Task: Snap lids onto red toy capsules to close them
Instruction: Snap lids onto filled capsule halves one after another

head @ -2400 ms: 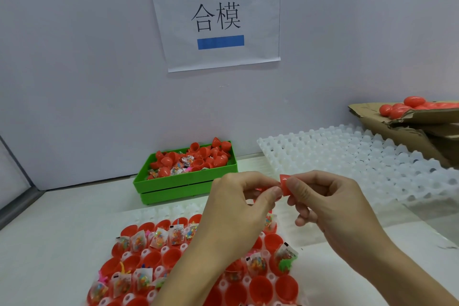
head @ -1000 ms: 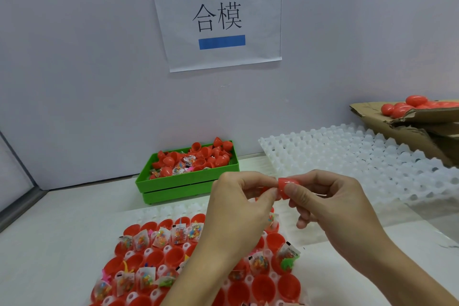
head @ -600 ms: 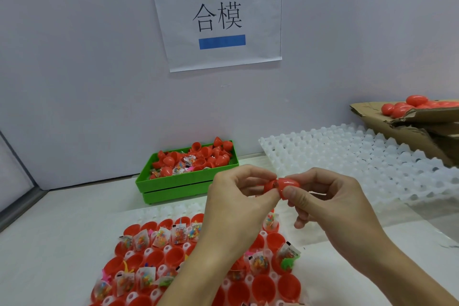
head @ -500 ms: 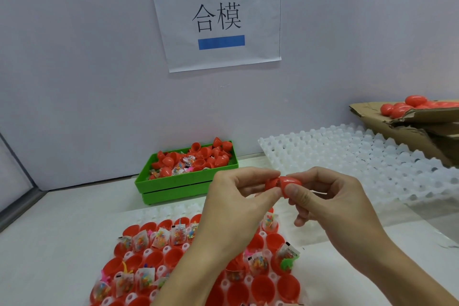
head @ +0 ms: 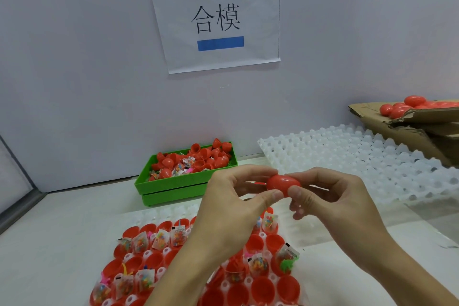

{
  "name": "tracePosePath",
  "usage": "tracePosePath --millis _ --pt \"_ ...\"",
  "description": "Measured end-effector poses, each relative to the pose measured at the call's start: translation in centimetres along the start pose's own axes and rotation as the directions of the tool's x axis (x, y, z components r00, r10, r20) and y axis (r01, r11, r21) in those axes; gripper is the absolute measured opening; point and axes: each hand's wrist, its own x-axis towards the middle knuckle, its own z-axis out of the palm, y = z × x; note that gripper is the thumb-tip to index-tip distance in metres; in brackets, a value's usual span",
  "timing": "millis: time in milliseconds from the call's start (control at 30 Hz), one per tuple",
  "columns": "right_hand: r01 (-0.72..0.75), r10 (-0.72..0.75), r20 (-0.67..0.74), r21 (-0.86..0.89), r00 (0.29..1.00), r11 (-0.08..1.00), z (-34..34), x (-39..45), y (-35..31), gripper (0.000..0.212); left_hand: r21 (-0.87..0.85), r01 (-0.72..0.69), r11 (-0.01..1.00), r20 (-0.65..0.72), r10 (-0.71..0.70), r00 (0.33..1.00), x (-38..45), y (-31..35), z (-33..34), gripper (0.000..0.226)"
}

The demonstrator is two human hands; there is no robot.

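White table (head: 57,226) runs up to a pale wall where a paper sign (head: 216,17) with two blue strips is taped. Starting at the left, a green bin (head: 173,189) near the wall holds loose red shells and small toy packets. In front of it, nearest the camera, a tray of red capsule halves (head: 139,266) sits open-side up, many with a bagged toy inside, some bare.

Above that tray, the left hand (head: 236,204) pinches one end of a red capsule (head: 283,185) between thumb and forefinger, fingers curled round it. The right hand (head: 330,204) grips the opposite end the same way, thumb underneath, so the two hands meet over the capsule. Its halves look joined; whether the seam has fully clicked cannot be told from here.

The capsule appears to be thin, glossy plastic: light, stiff enough to push on, but smooth and liable to slip or squirt sideways if squeezed off-axis. Holding each rounded end and pressing straight along its length seems the sound grip; squeezing the waist could flex the rim and stop it seating.

Further right lies an empty white cell tray (head: 360,164), and beyond it a cardboard box (head: 409,122) holding closed red capsules (head: 407,107).
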Motion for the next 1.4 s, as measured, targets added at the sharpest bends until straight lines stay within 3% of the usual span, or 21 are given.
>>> tracePosePath --millis 200,600,800,1067,1233,1400 --pt "-0.009 0.009 -0.031 0.011 0.999 1.000 0.0 0.1 0.2 0.029 -0.030 0.006 1.000 0.058 -0.004 0.998 -0.2 0.1 0.0 0.035" --pt "-0.022 0.026 -0.041 0.107 0.999 0.994 0.6 -0.1 0.0 0.027 0.075 -0.090 0.993 -0.076 0.095 0.993 -0.1 0.2 0.6 0.036" --pt "-0.023 0.027 -0.031 0.125 0.999 0.992 0.7 -0.2 0.2 0.024 0.161 -0.141 0.977 -0.060 0.153 0.986 -0.1 0.1 0.3 0.035" --pt "-0.001 0.004 -0.033 0.084 0.999 0.996 0.8 -0.4 0.1 0.007 0.261 -0.206 0.943 -0.027 0.220 0.975 -0.5 0.3 0.6 0.031" --pt "-0.004 0.005 -0.020 0.042 1.000 0.999 0.9 -0.5 0.5 0.018 0.375 -0.211 0.903 0.010 0.223 0.975 -0.6 0.6 1.1 0.028" --pt "-0.048 0.045 0.031 0.116 0.999 0.992 2.0 -0.6 1.2 0.027 0.420 -0.183 0.889 -0.004 0.204 0.979 -0.4 1.5 0.4 0.013"
